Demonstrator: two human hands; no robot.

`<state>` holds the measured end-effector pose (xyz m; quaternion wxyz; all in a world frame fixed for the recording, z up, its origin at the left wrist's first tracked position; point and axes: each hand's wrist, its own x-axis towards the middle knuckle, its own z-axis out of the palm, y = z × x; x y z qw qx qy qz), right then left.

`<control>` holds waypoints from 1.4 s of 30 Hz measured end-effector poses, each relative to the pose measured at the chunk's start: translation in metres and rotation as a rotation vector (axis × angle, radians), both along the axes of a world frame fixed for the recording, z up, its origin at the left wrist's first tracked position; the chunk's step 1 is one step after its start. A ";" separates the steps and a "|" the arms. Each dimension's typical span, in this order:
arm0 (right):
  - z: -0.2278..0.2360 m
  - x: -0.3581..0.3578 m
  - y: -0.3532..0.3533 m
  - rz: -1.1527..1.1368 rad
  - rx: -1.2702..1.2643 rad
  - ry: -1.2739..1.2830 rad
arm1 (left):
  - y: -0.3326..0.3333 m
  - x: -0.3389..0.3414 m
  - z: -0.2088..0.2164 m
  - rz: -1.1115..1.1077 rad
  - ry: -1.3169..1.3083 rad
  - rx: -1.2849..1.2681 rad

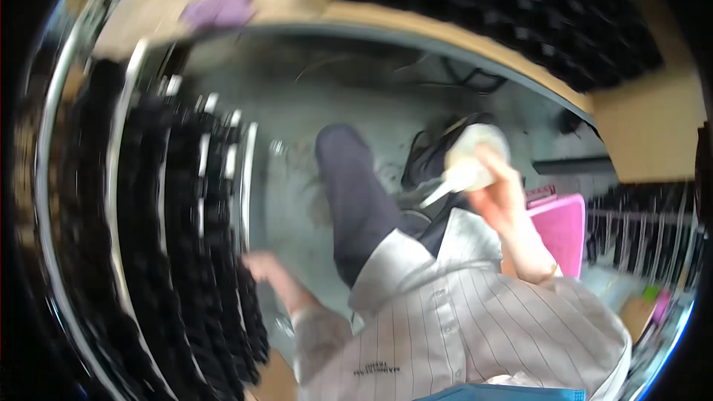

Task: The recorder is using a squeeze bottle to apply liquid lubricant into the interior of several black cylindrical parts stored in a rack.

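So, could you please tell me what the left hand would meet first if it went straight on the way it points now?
The left hand would probably meet the nearest row of black items on its left; blur and unclear depth leave open whether it touches them now.

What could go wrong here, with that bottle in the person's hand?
The white bottle in the right hand has its nozzle pointing across the legs in this view, so any liquid inside could drip onto the dark trousers.

The left hand is right by the rows of black pieces, so it might knock or snag one; blur hides whether it touches them.
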<state>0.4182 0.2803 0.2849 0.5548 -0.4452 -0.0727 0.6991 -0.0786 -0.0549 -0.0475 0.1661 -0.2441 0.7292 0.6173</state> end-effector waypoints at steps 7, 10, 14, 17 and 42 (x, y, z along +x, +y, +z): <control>0.010 0.005 0.001 0.042 0.150 0.011 | 0.259 0.067 0.070 -0.185 0.035 0.246; 0.031 0.011 0.004 0.016 0.319 -0.180 | 0.263 0.086 0.084 -0.373 0.087 -0.061; 0.021 0.022 0.021 -0.123 0.469 -0.436 | 0.338 0.164 0.230 -0.992 0.431 0.326; 0.014 0.026 0.027 -0.149 0.529 -0.555 | 0.401 0.216 0.362 -1.266 0.774 0.582; 0.007 0.092 0.004 -0.259 0.293 -0.593 | 0.427 0.251 0.419 -1.523 -0.047 1.222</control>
